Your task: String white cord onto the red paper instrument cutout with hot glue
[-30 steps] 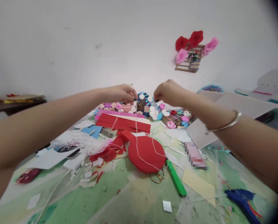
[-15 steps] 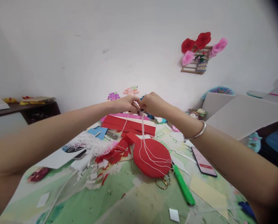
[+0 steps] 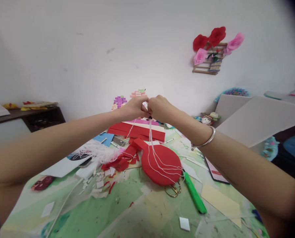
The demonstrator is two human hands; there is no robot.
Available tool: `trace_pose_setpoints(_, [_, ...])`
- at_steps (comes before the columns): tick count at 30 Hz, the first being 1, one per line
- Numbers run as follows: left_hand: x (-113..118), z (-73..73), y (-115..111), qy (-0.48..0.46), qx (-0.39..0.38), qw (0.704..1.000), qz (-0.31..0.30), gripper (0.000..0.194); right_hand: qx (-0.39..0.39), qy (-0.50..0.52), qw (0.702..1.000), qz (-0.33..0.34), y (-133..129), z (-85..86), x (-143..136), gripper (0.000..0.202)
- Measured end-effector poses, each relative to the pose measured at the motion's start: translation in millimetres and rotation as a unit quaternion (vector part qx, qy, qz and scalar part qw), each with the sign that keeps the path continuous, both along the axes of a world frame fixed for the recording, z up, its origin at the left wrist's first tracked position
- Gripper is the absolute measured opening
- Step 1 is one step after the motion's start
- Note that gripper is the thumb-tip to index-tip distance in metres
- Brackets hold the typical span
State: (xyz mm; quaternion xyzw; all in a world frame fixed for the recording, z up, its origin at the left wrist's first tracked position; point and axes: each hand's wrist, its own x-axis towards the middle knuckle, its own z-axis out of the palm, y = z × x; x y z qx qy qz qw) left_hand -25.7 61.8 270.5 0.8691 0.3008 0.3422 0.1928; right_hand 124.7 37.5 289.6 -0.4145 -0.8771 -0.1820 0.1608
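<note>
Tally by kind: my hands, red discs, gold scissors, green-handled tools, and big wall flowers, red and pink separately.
Left hand and right hand: 2
Red disc: 1
Gold scissors: 1
Green-handled tool: 1
Big red flowers: 2
Big pink flowers: 2
Total: 9

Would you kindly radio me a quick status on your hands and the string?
Left hand and right hand together, white string hanging where they meet. String draped over red disc. Green tool beside disc, clear of hands.

Thin white string (image 3: pixel 150 132) hangs in several strands from the fingers (image 3: pixel 145 113), then lies in loose curves across the red disc (image 3: pixel 167 154) toward its right edge.
</note>
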Motion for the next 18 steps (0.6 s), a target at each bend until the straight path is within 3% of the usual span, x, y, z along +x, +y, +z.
trace_pose_setpoints(3, [1.1, 3.8, -5.2, 0.008, -0.009, 1.0, 0.001, 0.037, 0.028, -0.012, 0.999, -0.025, -0.8, 1.2, 1.5, 0.01])
trace_pose_setpoints(9, [-0.8, 14.3, -8.1, 0.039, -0.034, 0.999, 0.004, 0.034, 0.007, 0.065, 0.998, 0.003, 0.3, 4.1, 8.5, 0.012])
trace_pose_setpoints(13, [-5.7, 22.5, -9.2, 0.053, -0.036, 0.997, 0.04, 0.03, -0.084, 0.193, 0.977, 0.03, 6.8, 2.4, 20.9, 0.016])
trace_pose_setpoints(18, [-14.0, 32.0, -11.9, 0.053, -0.038, 0.994, 0.084, 0.024, -0.22, 0.324, 0.918, 0.06, 19.9, -15.8, 40.6, 0.017])
